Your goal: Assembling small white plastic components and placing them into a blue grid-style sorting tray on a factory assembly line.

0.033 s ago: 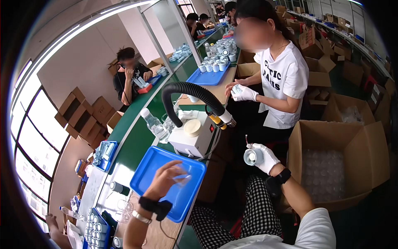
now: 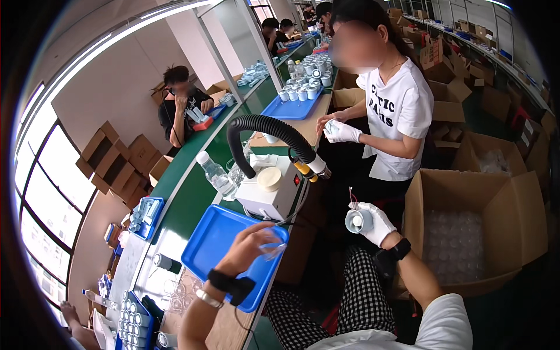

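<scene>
My bare left hand (image 2: 249, 245) is above the near right part of a blue tray (image 2: 201, 242). A clear, thin plastic piece (image 2: 273, 251), smeared by motion, is pinched in its fingers. My right hand (image 2: 380, 224), in a white glove, grips a pale blue cup-shaped housing (image 2: 354, 221) over my lap. The housing's open mouth faces left, with a round white part (image 2: 357, 221) inside. Thin reddish wires (image 2: 352, 195) stick up behind it. A gap separates the two hands.
Beyond the tray stands a white machine box (image 2: 265, 198) with a black flexible hose (image 2: 262, 123) arching right. A clear bottle (image 2: 217, 178) is beside it. Clear rings (image 2: 181, 291) lie left of my forearm. An open carton (image 2: 496, 268) stands right; a co-worker (image 2: 396, 111) sits ahead.
My left hand has moved right and slightly forward with the clear plastic piece. My right hand and the housing have shifted only a little.
</scene>
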{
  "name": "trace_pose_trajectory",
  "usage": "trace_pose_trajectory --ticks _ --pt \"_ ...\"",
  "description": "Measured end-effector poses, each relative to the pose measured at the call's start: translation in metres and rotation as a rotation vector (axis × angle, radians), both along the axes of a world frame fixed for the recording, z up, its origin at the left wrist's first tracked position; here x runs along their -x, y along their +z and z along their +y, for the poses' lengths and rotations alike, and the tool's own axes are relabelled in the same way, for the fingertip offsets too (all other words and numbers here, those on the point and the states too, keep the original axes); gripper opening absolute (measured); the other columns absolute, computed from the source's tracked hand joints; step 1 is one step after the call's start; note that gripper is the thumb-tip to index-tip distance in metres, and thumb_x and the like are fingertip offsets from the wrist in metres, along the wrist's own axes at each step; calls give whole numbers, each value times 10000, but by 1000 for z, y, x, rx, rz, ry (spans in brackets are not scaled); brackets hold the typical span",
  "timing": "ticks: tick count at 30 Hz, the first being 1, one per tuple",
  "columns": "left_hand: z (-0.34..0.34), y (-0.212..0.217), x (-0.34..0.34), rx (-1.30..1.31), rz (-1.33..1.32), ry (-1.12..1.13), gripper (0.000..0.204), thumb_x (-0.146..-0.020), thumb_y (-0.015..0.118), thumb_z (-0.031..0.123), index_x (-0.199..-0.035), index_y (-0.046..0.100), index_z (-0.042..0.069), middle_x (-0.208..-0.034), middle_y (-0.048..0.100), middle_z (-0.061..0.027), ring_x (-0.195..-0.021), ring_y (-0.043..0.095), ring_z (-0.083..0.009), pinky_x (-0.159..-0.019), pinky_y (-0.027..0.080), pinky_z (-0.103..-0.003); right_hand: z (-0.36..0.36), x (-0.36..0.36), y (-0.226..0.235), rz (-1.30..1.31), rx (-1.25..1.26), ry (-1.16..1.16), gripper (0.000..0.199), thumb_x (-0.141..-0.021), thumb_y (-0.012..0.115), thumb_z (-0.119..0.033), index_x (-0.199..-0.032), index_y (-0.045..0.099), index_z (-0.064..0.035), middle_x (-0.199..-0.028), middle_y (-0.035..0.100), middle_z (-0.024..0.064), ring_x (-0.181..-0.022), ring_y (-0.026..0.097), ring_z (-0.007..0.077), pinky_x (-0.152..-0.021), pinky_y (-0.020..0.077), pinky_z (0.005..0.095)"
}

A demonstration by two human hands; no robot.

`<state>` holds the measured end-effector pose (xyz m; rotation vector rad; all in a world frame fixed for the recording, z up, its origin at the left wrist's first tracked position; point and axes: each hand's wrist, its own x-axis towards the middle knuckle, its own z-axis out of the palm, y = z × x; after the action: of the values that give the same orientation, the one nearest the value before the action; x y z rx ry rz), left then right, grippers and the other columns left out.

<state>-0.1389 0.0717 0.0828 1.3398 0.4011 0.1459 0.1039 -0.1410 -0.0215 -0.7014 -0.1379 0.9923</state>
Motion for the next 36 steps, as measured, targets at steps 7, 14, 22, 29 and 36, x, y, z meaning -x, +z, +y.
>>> trace_pose_trajectory --ticks 7,14,22,29,36 --pt "-68 -51 -161 -35 47 -47 375 -826 563 265 -1089 498 6 -879 566 -39 -799 553 -119 -708 464 -264 -40 8 15 -40 -65 -74 273 -878 476 -200 -1062 543 -9 -897 600 84 -830 585 149 -741 489 265" --pt "-75 -109 -136 314 42 66 426 -861 482 423 -1054 520 45 -898 581 -35 -812 560 -141 -736 460 -292 -31 10 17 -124 -6 -100 268 -863 501 -176 -1058 542 4 -868 599 77 -814 582 142 -735 481 254" --pt "-115 -149 3 646 -80 160 537 -844 486 453 -1176 443 32 -1101 525 -85 -1003 521 -208 -888 421 -384 79 15 11 -573 158 -68 327 -830 552 -120 -1130 483 -9 -971 577 77 -816 577 130 -750 459 236" --pt "-134 -128 26 491 -287 164 607 -790 576 420 -1219 410 24 -1230 453 -118 -1057 495 -245 -899 417 -397 30 31 9 -421 72 143 512 -829 571 -190 -1254 354 -7 -1114 532 125 -925 562 164 -822 437 260" --pt "-142 -144 28 831 -400 -16 673 -759 599 432 -1242 385 15 -1325 346 -173 -1053 495 -251 -874 436 -371 -40 88 -8 -718 287 856 334 -806 593 -193 -1078 531 -9 -933 612 96 -818 596 159 -740 467 273"
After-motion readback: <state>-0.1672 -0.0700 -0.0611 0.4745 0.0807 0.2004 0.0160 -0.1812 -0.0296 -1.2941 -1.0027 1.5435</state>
